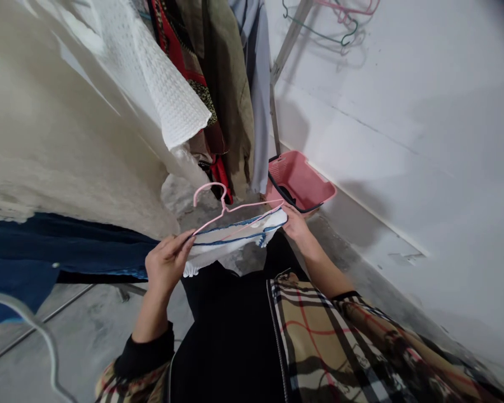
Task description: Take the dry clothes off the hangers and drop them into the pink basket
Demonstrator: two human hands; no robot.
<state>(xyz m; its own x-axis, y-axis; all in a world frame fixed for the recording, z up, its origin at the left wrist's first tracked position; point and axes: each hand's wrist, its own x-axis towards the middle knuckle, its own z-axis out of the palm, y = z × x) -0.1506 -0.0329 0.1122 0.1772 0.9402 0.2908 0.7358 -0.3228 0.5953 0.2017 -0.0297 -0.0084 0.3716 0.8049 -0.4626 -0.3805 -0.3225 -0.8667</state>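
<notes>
Pinching a white garment point(218, 254) by its ends, left hand point(167, 263) and right hand point(296, 224) stretch it taut. That likely steadies the pink hanger point(224, 209) between them.

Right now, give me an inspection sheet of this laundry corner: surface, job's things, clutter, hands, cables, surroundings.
Surface: bare grey concrete floor, stained in places.
Job's things: pink wire hanger lying along the top of a white garment with blue trim, stretched between both hands.
Clutter: pink basket on the floor against the wall.
Hands: left hand pinches the garment's left end; right hand grips its right end.
Cables: nothing seen.
Surroundings: hanging clothes close in front, a metal rack pole behind them, white wall to the right.
</notes>
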